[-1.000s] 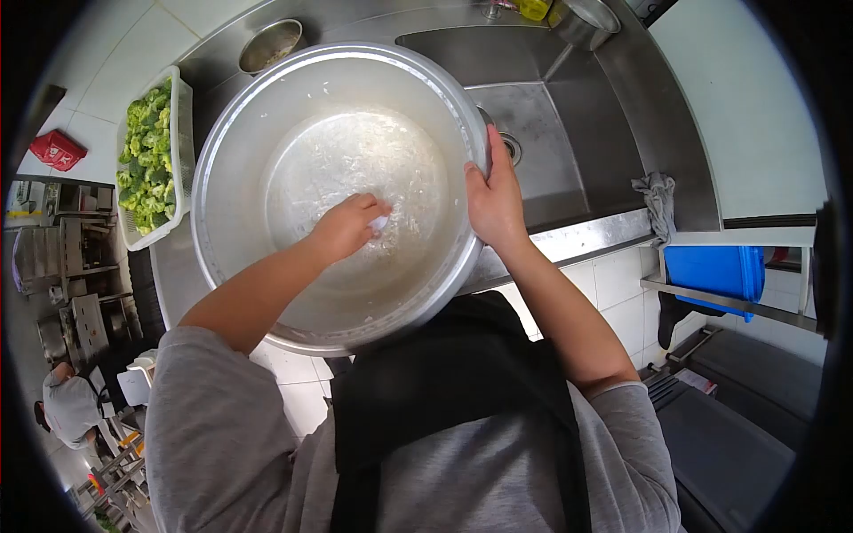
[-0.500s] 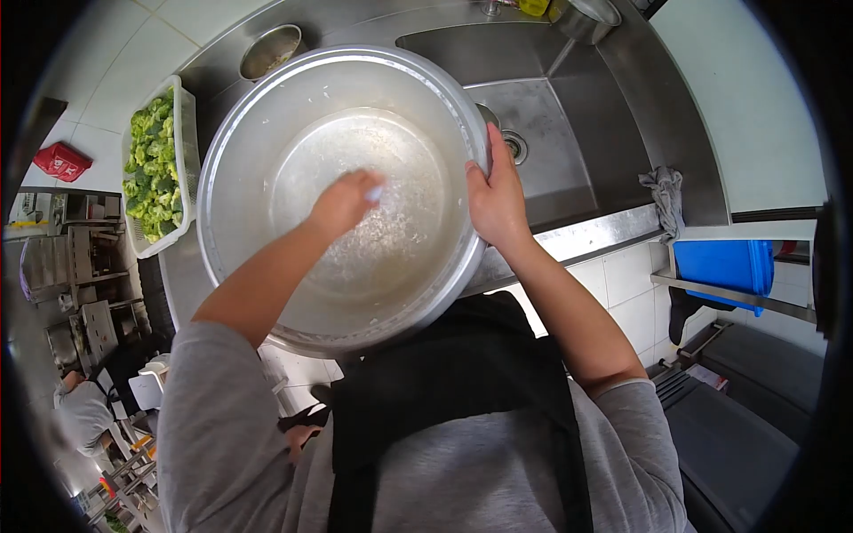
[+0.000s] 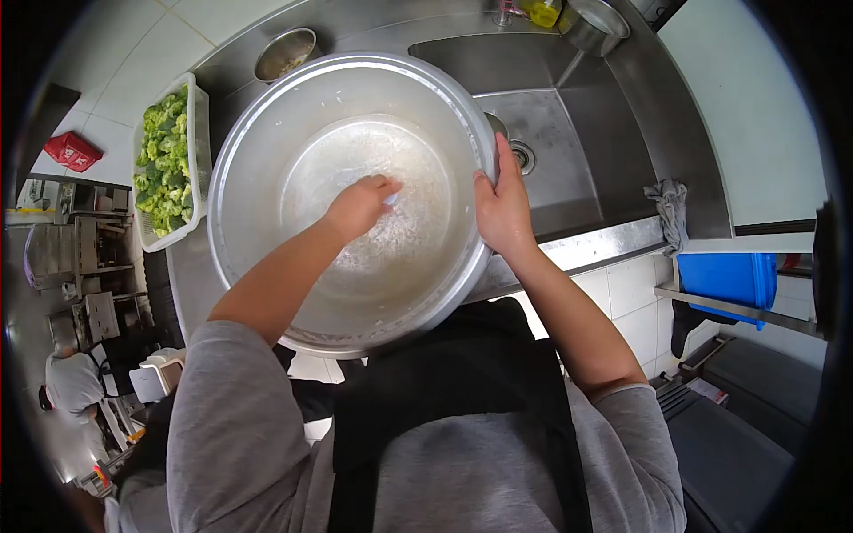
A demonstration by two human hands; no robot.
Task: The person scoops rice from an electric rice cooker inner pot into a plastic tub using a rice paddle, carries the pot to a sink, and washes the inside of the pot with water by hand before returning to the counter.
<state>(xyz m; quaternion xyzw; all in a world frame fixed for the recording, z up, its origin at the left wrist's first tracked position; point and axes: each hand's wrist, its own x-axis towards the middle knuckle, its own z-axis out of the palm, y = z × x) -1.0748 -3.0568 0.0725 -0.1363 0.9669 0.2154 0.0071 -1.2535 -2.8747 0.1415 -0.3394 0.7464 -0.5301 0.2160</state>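
Note:
A large grey metal basin (image 3: 258,169) is tilted toward me at the sink's edge. My left hand (image 3: 362,206) is inside it, fingers closed round a small whitish piece (image 3: 391,200) that I cannot make out clearly, near the basin's wet bottom. White bits and streaks cover the bottom and cling to the wall. At the basin's right side my right hand (image 3: 506,204) grips the rim, thumb on the inner side and fingers along the outside.
A white basket of broccoli (image 3: 201,160) stands left of the basin, with a small metal bowl (image 3: 286,55) behind. Right are the sink (image 3: 560,151), a metal pot (image 3: 593,27), a grey cloth (image 3: 668,213) and a blue bin (image 3: 729,280). People are at lower left.
My left hand has moved about over the basin's bottom with the whitish piece. The view has shifted slightly. Someone's dark and grey clothing now shows at the lower left, close to me.

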